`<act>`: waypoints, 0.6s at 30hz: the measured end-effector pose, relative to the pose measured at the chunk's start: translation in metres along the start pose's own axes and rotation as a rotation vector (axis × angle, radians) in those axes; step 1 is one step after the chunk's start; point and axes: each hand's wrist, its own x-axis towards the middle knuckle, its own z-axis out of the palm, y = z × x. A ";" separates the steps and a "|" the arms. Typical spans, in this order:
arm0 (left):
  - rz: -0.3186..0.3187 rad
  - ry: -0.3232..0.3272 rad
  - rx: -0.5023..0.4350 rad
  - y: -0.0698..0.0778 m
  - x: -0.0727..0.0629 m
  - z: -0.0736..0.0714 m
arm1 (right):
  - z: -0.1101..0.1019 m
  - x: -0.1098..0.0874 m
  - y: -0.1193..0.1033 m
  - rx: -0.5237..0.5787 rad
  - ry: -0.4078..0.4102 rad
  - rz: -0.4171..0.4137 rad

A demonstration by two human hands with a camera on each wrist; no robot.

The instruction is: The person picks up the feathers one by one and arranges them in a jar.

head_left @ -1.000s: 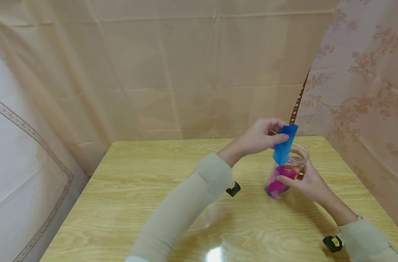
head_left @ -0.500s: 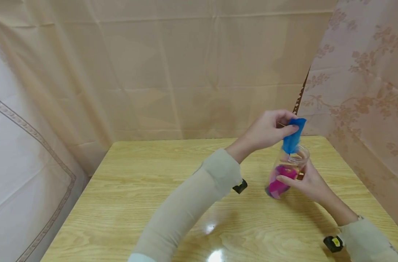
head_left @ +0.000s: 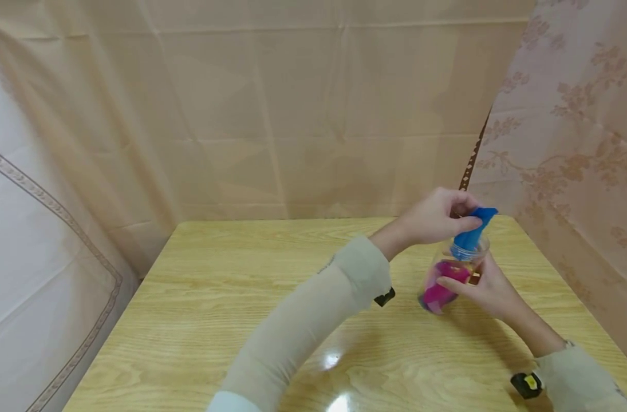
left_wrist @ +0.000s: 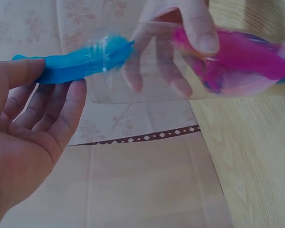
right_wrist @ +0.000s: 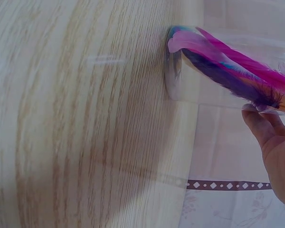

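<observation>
My left hand (head_left: 439,217) pinches a blue feather (left_wrist: 66,65) between thumb and fingers. The feather's fluffy end is inside the mouth of a clear jar (left_wrist: 115,91), while its other end sticks out past my thumb. My right hand (head_left: 485,290) grips the jar around its side, thumb toward me. Inside lie a bright pink feather (right_wrist: 244,59), a dark purple feather (right_wrist: 218,78) and a pale pink feather (right_wrist: 187,43). The jar's base is at the tabletop in the right wrist view. Fingers partly hide the contents in the head view.
A wood-grain table (head_left: 200,297) fills the lower part of the head view. Behind it hangs a beige cloth (head_left: 292,114), with a flowered cloth (head_left: 576,143) along the right. Dark wrist devices hang below both sleeves.
My left hand has moved right with the blue feather, rising briefly and then lowering it into the jar's mouth. My right hand and the jar have stayed nearly in place.
</observation>
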 end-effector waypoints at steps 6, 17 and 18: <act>0.011 -0.043 0.177 -0.003 0.001 0.001 | 0.000 -0.001 -0.002 0.064 -0.007 -0.009; 0.016 -0.082 0.315 -0.009 0.004 0.004 | -0.002 0.001 -0.001 0.049 0.004 -0.005; 0.022 -0.087 0.323 -0.010 0.004 0.005 | -0.003 0.000 -0.001 0.044 0.004 -0.007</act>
